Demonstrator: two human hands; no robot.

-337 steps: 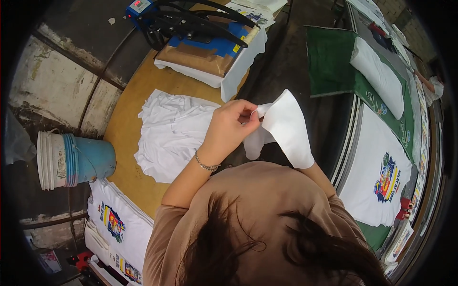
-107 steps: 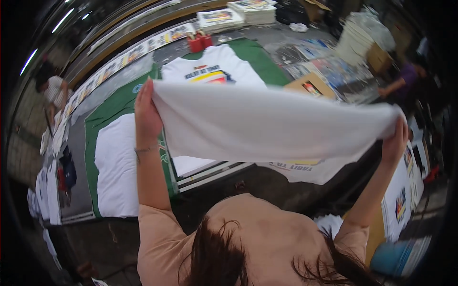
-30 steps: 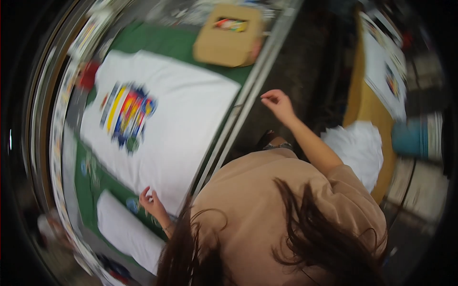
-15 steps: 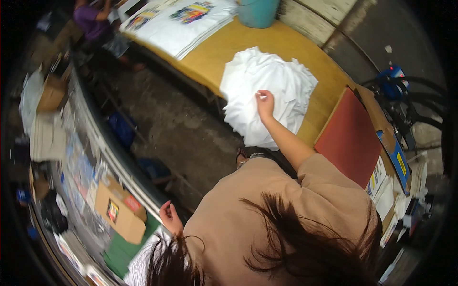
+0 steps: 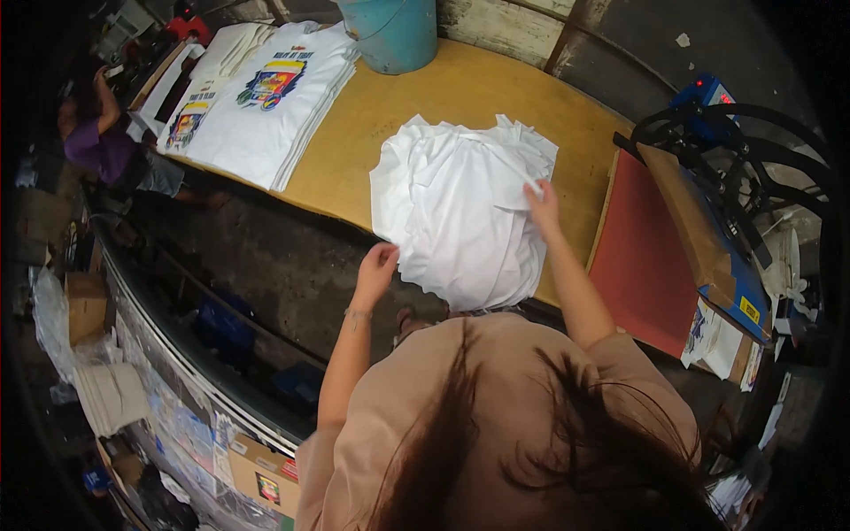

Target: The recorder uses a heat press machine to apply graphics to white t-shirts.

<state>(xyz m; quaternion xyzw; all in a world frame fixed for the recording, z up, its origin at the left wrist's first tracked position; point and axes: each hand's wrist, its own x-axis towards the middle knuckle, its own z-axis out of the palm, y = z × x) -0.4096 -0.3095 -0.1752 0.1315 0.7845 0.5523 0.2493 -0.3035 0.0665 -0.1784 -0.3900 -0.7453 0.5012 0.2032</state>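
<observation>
A loose, ruffled pile of white cloth pieces [image 5: 460, 212] lies on the yellow-brown table in front of me. My left hand [image 5: 378, 267] is at the pile's near left edge, with fingers pinched on the cloth. At the right side, my right hand [image 5: 544, 211] grips a folded edge of the top piece between thumb and fingers. Left of the pile sits a neat stack of white T-shirts [image 5: 274, 111] with a colourful print on the top one.
A teal bucket [image 5: 390, 35] stands at the table's back edge. To the right are a flat red board [image 5: 642, 257] and a machine with curved black arms [image 5: 753, 150]. A person in purple [image 5: 102, 146] is at the far left. A dark curved rail [image 5: 177, 327] runs along the left.
My left hand has come up from the lower left to the pile's edge. My right hand has moved to the pile's right side and grips cloth there. The view has shifted.
</observation>
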